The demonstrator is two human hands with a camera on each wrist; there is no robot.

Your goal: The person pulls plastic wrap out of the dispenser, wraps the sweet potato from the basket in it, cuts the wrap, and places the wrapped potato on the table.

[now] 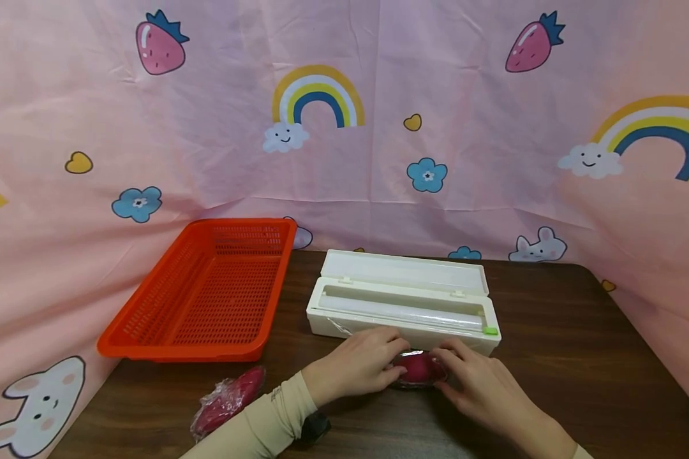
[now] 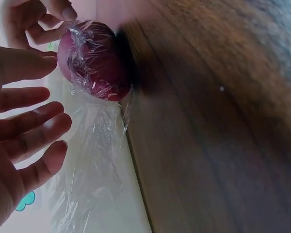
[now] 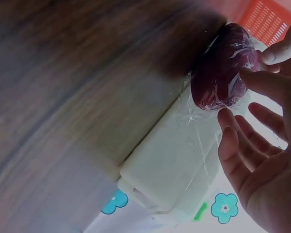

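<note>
A smooth dark red oval thing in cling film (image 1: 418, 368) lies low over the table, close in front of the white dispenser box. My left hand (image 1: 367, 360) holds its left end with thumb and fingertips. At the right end, my right hand (image 1: 479, 386) grips it, the thumb near me and the fingers on the far side. Crinkled cling film (image 2: 85, 63) covers its surface, and a loose clear sheet (image 2: 99, 126) trails from it over the box front. Behind stands the cling film dispenser (image 1: 402, 322), lid up, with a film roll (image 1: 402, 311) inside.
An orange-red plastic basket (image 1: 229, 299) stands at the back left. Another red long thing wrapped in film (image 1: 228, 403) lies on the table by my left sleeve. A small black object (image 1: 316, 426) sits partly under that forearm. A patterned cloth (image 1: 373, 159) hangs behind the table.
</note>
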